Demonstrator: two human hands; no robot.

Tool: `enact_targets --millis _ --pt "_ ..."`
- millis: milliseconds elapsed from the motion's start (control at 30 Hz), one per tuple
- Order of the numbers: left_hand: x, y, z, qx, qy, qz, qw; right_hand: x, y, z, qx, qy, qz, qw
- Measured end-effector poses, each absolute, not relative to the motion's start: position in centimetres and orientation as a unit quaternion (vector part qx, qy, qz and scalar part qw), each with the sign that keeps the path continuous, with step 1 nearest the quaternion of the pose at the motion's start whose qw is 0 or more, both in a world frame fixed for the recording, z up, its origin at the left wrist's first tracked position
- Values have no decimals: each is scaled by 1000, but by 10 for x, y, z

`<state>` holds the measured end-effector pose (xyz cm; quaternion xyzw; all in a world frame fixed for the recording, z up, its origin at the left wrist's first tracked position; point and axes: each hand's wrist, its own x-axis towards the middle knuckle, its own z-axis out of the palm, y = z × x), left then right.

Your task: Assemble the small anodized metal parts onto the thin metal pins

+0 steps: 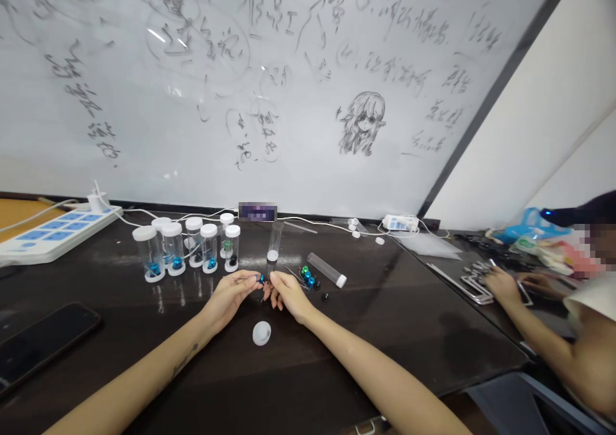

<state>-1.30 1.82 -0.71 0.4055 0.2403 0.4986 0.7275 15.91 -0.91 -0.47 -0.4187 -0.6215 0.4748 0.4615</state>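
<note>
Capped vials (208,247), seven, stand on the desk (394,332). Your left hand (234,294) and right hand (289,295) pinch one blue piece (262,280).

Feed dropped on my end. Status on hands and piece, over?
Left hand and right hand fingertips together, pinching small blue piece. White cap lies loose near wrists. Clear tube stands upright just behind; nothing blocks.

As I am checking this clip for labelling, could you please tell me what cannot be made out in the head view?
Head view, small blue piece between left hand and right hand: too small, fingers cover it; which hand grips it is unclear.
Capped vials: contents too small to identify.
Phone: cut off by the left edge.
Co-worker's hand: metal parts under it blurred by distance.
</note>
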Motion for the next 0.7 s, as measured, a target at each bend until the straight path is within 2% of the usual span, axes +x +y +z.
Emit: enact_targets --millis 700 --pt "-14 17 -7 410 235 498 727 159 -10 -3 -422 -632 473 446"
